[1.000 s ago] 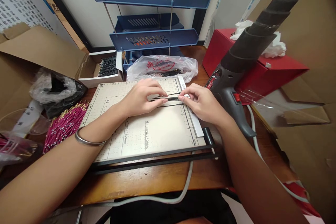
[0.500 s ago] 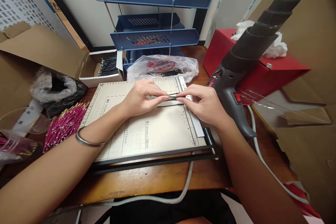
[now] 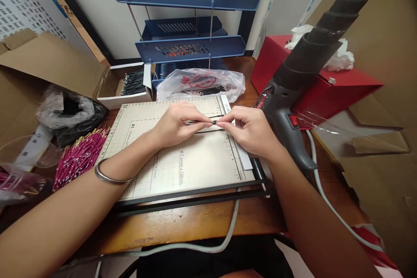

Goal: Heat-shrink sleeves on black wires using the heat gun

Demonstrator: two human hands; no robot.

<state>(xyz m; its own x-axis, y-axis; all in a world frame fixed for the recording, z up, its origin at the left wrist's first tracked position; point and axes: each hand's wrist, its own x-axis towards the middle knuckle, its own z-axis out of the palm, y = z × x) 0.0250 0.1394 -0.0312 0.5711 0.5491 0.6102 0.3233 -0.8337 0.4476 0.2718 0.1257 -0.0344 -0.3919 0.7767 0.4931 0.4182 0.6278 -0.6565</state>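
Observation:
Over a cream paper trimmer board (image 3: 202, 160) marked with a ruled grid, my left hand (image 3: 182, 125) and my right hand (image 3: 249, 128) meet fingertip to fingertip. Both pinch a thin black cord (image 3: 214, 122), whose ends are partly hidden by the fingers. Another black cord (image 3: 203, 132) passes just below the hands, close to the board's surface; whether it joins the held one I cannot tell. A metal bangle (image 3: 112, 178) circles my left wrist.
A heat gun (image 3: 293, 95) stands at right before a red box (image 3: 348, 87). Behind the board lie a plastic bag (image 3: 169, 87) and a white box (image 3: 110, 102) of black cords. Magenta cords (image 3: 81, 156) are piled at left. A blue rack (image 3: 192, 50) stands behind.
My fingertips have drawn closer together, so less of the black cord shows between them. The camera view has shifted very slightly.

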